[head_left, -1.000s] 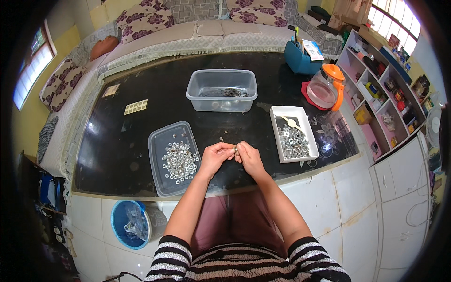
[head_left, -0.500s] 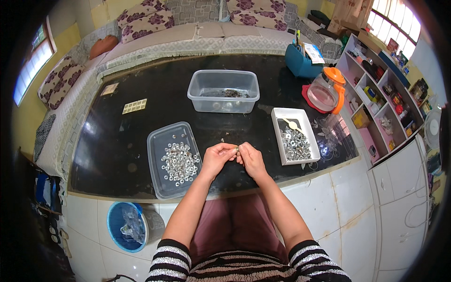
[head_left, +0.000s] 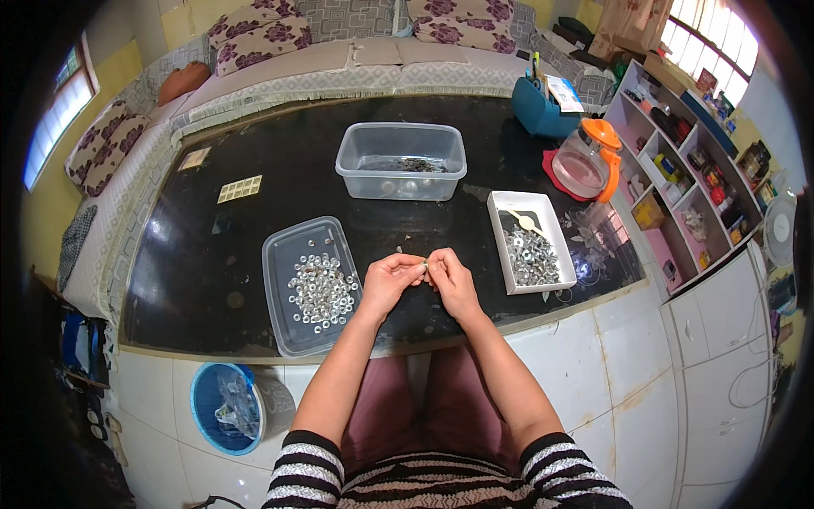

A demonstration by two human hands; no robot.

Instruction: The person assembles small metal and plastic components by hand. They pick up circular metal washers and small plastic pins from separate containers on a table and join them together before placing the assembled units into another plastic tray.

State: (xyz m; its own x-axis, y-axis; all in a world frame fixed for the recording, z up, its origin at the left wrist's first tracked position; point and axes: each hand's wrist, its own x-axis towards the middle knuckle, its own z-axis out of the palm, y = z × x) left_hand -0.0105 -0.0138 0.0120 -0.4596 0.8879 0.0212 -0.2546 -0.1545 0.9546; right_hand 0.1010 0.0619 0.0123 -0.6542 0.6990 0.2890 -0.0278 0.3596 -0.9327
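- A black glossy countertop (head_left: 254, 254) fills the middle of a sitting room, with patterned cushions (head_left: 254, 25) behind it and an open shelf unit (head_left: 704, 178) to the right.
- Since a second ago almost nothing has shifted: both hands stay together at the near edge of the counter, only drawn slightly closer to each other, so the fiddling with one small part looks still under way.
- The left hand (head_left: 388, 282) and right hand (head_left: 452, 278) meet fingertip to fingertip, both pinched on a small metal piece (head_left: 423, 266), too small to identify further.
- Just left of the hands lies a shallow clear tray (head_left: 280, 263) scattered with shiny ring-shaped bits; to the right, a white rectangular tray (head_left: 500, 204) holds a denser heap.
- Farther back stands a deeper clear tub (head_left: 356, 157), well apart from the hands.
- Bare counter lies between the two trays and toward the tub; the near edge sits directly under the wrists, with a blue bin (head_left: 203, 399) below on the left.
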